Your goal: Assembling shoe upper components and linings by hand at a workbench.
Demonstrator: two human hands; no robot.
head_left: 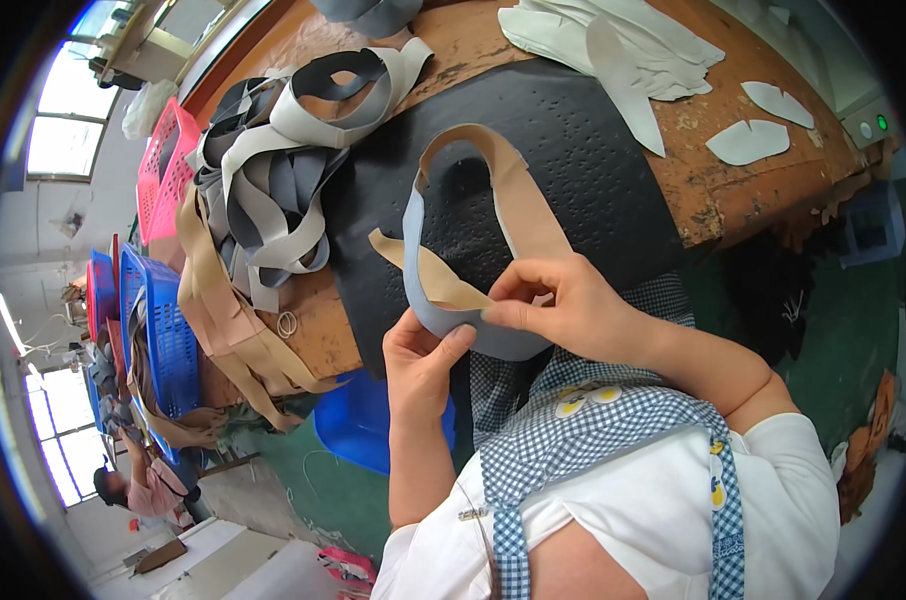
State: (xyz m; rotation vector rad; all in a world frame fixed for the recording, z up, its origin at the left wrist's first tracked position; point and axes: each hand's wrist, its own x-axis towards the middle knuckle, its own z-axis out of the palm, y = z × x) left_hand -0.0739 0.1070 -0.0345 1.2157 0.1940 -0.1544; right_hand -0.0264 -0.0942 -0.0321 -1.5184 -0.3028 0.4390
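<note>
Both of my hands grip a long curved strip [527, 195], tan on one face and grey-blue on the other, looped upright above a black mat. My left hand [420, 360] is closed on its lower grey-blue part, with the thumb pressed near the edge. My right hand [565, 302] pinches the strip's near side between thumb and fingers, close to my left thumb. A pale tan tongue [431, 276] of material lies inside the loop, one tip free at the left, the other running under my right fingertips. Whether it is a separate piece, I cannot tell.
Under the loop lies the pitted black mat [583, 130] on a worn wooden table [708, 195]. Grey and white strips [273, 190] heap at left beside hanging tan strips [223, 300]. White pieces [613, 45] lie at the back; blue baskets [163, 330] stand left. A person [148, 485] works far left.
</note>
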